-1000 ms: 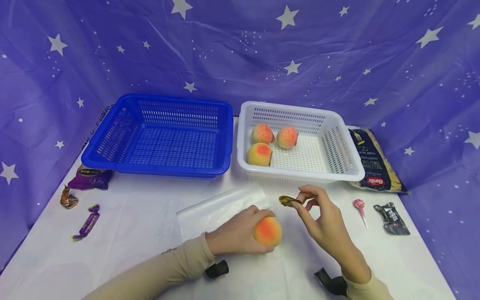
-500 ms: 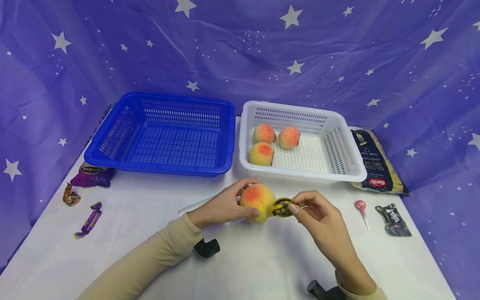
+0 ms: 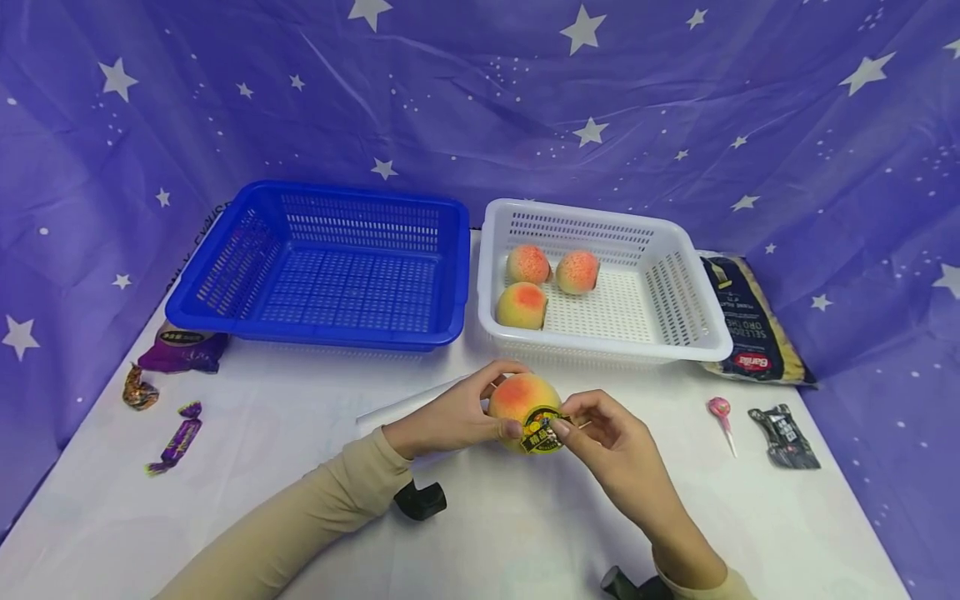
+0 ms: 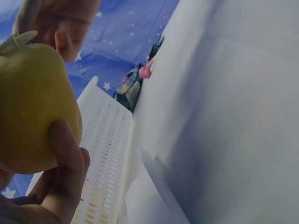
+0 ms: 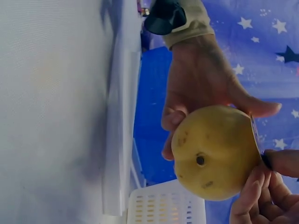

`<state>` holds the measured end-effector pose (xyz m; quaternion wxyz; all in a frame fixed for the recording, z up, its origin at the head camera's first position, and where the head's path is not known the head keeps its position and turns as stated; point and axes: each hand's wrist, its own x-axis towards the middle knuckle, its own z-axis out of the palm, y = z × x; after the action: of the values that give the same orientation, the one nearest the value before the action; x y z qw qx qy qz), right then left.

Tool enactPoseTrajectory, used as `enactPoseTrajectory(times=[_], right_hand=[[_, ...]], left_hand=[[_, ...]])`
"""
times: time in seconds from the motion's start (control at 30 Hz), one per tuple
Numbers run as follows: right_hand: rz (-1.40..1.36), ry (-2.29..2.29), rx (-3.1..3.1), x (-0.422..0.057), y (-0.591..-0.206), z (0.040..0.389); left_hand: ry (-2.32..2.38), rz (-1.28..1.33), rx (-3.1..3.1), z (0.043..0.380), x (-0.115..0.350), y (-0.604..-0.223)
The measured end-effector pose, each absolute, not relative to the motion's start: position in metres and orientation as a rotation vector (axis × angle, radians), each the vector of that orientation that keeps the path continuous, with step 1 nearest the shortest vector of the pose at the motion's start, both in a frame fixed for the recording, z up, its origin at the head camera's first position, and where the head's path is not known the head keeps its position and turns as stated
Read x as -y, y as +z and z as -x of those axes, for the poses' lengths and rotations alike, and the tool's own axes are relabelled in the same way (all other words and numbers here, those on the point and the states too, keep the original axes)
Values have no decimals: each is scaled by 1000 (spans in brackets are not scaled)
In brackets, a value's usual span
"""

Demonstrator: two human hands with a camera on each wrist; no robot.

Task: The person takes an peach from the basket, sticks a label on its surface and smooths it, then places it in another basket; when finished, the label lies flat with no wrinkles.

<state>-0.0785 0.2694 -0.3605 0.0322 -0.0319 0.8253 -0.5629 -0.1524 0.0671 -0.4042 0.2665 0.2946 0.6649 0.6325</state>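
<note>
Near the middle of the table in the head view, my left hand grips a red-and-yellow peach above the white surface. A round black-and-yellow sticker lies against the peach's right front. My right hand pinches the sticker's edge between thumb and finger. From the right wrist, the sticker appears edge-on along the side of the peach. The left wrist view shows the left fingers round the peach, with part of the right hand beyond it. Behind the left hand is a partly covered white sheet.
A blue basket stands at back left. Beside it, a white basket holds three peaches. Several wrapped sweets, including a purple one, lie left. A lollipop, black packet and pasta bag lie right.
The left hand has raised the peach forward from lower down and turned it. The right hand has brought the sticker leftward from apart to against the peach.
</note>
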Motion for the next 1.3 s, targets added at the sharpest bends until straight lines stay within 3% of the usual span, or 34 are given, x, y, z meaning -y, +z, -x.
enactPoseTrajectory(times=[0.43,0.83,1.3], right_hand=[[389,-1553,-2970,-261,-369,75],[542,-1347,-3048,-244,-341,69],[392,-1420,-2850,-246,-340,72]], left_hand=[[1680,-681,-1830,147,-70,-402],[1659,-753,-1723,144,-64,-396],[1525,-782,-1813,136,-61,-369]])
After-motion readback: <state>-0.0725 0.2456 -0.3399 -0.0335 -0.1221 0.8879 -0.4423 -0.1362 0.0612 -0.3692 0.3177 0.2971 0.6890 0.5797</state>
